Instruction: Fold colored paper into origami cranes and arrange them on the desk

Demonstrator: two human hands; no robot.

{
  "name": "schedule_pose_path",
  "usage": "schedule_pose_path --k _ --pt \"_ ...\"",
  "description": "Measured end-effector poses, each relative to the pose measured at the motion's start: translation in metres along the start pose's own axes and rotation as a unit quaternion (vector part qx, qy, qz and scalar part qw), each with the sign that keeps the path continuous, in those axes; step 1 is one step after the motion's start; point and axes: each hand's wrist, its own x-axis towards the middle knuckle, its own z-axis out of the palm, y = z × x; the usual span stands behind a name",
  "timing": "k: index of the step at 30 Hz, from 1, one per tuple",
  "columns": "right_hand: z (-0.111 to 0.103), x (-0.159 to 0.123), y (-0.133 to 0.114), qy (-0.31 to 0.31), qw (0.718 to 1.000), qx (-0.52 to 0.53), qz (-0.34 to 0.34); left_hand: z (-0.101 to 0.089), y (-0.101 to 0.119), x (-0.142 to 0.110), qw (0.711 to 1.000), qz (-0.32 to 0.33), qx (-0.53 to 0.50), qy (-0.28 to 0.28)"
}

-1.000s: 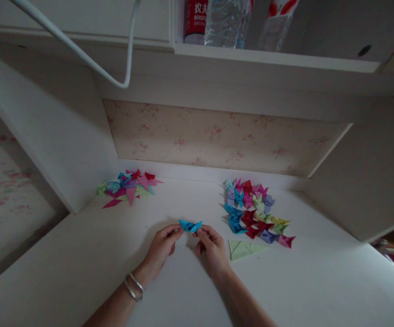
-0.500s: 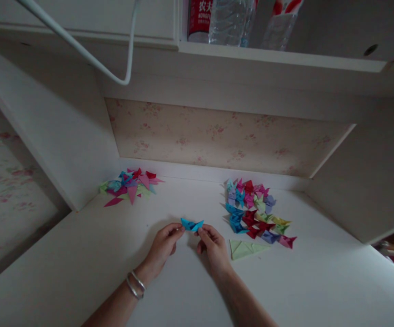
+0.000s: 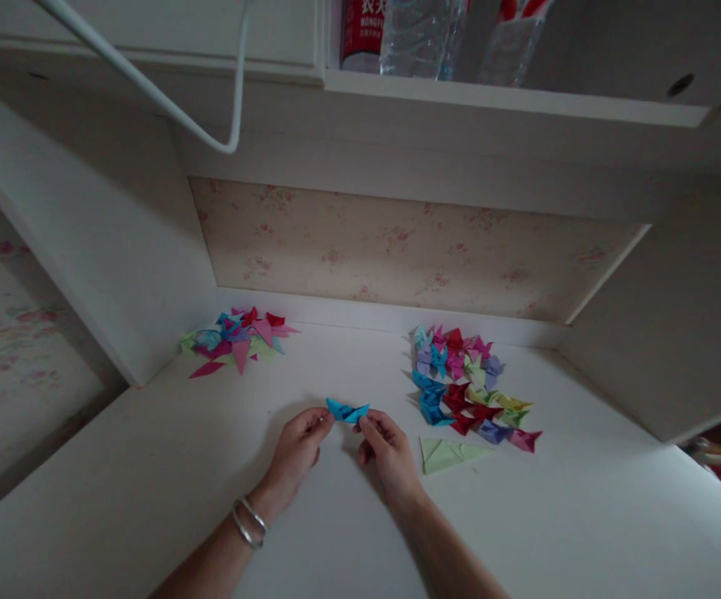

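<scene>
A small blue folded-paper boat [image 3: 348, 412] with two pointed, upturned ends is held just above the white tabletop. My left hand [image 3: 301, 441] pinches its left end between thumb and fingers, and a silver double bangle [image 3: 249, 522] circles that wrist. At the other end, my right hand [image 3: 386, 449] grips the paper with thumb and forefinger. A flat pale green folded paper [image 3: 451, 454] lies beside my right hand. Behind it, several folded-paper boats [image 3: 460, 403] in blue, red, yellow, purple and pink sit close together.
At the back left lies a heap of coloured folded papers [image 3: 239, 339]. A white panel [image 3: 86, 249] bounds the desk on the left and a grey one [image 3: 665, 333] on the right. Overhead are a shelf [image 3: 510, 101] with plastic bottles [image 3: 413, 37] and a white bent tube [image 3: 229, 146].
Both hands and the blue paper boat appear slightly further left, and the view has shifted a little. The grip of each hand looks the same.
</scene>
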Motion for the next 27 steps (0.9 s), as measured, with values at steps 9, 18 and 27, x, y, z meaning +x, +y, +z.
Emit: schedule_pose_path --k 9,18,27 --pt "-0.005 0.002 0.009 -0.016 1.0 -0.027 -0.002 -0.001 -0.004 0.001 1.0 0.007 -0.017 0.017" --pt "-0.006 0.003 0.013 -0.017 0.999 -0.034 -0.003 -0.001 -0.003 0.002 1.0 0.006 -0.017 0.007" --pt "-0.005 0.003 0.011 -0.015 0.999 -0.029 0.003 -0.001 -0.001 0.003 1.0 -0.014 -0.001 0.011"
